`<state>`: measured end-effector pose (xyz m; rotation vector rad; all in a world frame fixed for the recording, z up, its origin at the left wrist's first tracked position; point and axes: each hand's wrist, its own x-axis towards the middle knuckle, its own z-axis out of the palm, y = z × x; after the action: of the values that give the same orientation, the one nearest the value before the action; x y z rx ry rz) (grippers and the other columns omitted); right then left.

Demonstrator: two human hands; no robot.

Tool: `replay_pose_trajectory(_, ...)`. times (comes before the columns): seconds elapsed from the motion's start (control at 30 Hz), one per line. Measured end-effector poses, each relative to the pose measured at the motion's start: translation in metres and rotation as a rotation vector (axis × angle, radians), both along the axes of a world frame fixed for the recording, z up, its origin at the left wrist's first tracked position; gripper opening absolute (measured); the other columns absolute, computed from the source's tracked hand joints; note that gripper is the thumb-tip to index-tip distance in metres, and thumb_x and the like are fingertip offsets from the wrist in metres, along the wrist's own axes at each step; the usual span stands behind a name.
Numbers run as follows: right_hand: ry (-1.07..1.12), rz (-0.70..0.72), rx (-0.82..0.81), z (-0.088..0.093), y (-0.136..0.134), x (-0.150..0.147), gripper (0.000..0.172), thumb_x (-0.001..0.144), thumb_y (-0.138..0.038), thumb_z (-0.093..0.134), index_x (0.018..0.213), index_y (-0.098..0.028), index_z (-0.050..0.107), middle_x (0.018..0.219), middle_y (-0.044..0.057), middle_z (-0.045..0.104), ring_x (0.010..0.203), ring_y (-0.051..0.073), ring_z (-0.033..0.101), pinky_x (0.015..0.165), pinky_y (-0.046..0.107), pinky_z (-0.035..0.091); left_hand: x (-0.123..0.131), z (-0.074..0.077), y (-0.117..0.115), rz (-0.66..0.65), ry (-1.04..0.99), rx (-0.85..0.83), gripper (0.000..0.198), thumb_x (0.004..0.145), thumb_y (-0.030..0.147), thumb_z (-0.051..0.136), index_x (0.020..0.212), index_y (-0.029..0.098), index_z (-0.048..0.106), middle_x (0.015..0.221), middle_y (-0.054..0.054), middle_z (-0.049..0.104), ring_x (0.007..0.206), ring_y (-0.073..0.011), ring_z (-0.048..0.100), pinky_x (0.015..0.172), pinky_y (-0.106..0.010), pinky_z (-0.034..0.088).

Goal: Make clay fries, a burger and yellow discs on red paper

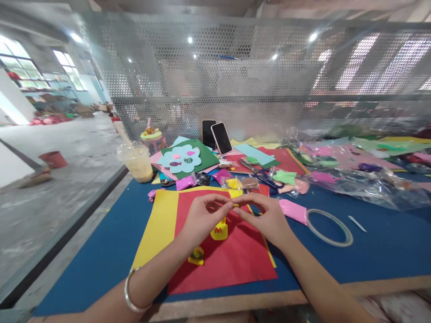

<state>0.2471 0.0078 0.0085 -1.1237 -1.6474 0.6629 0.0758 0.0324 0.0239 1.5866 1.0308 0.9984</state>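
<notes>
My left hand [206, 216] and my right hand [267, 219] meet fingertip to fingertip above a red sheet of paper [232, 260]. Between the fingertips, both pinch a small piece of yellow clay [236, 206]; its shape is mostly hidden. Just below them on the red sheet sits a yellow clay shape [219, 231] with a red "M" on its front. Nearer to me, by my left wrist, stands a small yellow and green clay figure [196, 256]. A yellow sheet [158, 224] lies under the red one.
Packets of clay, including a pink packet [293, 211], spread across the blue table [380, 251]. A roll of tape [330, 228] lies at right. A drink cup [135, 163] stands at the left edge. Two phones, one a white-edged phone [221, 138], lean before a perforated metal screen [222, 80].
</notes>
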Motion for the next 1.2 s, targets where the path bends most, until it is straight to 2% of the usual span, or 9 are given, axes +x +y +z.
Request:
replay_pose_trajectory(0.33,0.056,0.009,-0.039,-0.0007,0.0019,-0.0003,0.018,0.078,-0.037,0.07,0.085,-0.02,0.072,0.086,0.007,0.074,0.083,0.023,0.068,0.078,0.036,0.055,0.0002,-0.0035,0.002,0.013,-0.014,0.001,0.021,0.072,0.036,0.072,0.075,0.015,0.07,0.074,-0.006,0.072,0.064,-0.0165,0.065,0.057,-0.024,0.051)
replay_pose_trajectory(0.63,0.086,0.003,-0.023,-0.0042,0.0041,0.0008,0.016,0.078,-0.034,0.07,0.084,-0.019,0.071,0.085,0.007,0.073,0.082,0.022,0.067,0.078,0.036,0.055,-0.0008,-0.0064,0.0038,0.008,-0.016,0.025,0.026,0.07,0.04,0.073,0.077,0.016,0.07,0.078,-0.006,0.072,0.063,-0.0163,0.065,0.056,-0.024,0.053)
replay_pose_trajectory(1.03,0.091,0.008,-0.018,-0.0011,0.0025,0.0003,0.016,0.078,-0.035,0.069,0.084,-0.02,0.071,0.086,0.007,0.073,0.082,0.022,0.068,0.079,0.035,0.056,0.0009,-0.0013,0.0012,0.013,0.002,0.02,0.026,0.071,0.041,0.072,0.074,0.015,0.071,0.073,-0.006,0.071,0.061,-0.0154,0.062,0.055,-0.024,0.05)
replay_pose_trajectory(1.2,0.116,0.015,-0.069,-0.0066,0.0061,0.0002,0.022,0.078,-0.038,0.069,0.09,-0.019,0.07,0.091,0.008,0.073,0.087,0.023,0.068,0.082,0.038,0.056,0.0002,-0.0021,0.0012,0.033,0.007,0.021,0.027,0.07,0.042,0.073,0.073,0.015,0.071,0.071,-0.006,0.071,0.061,-0.0163,0.063,0.055,-0.024,0.051)
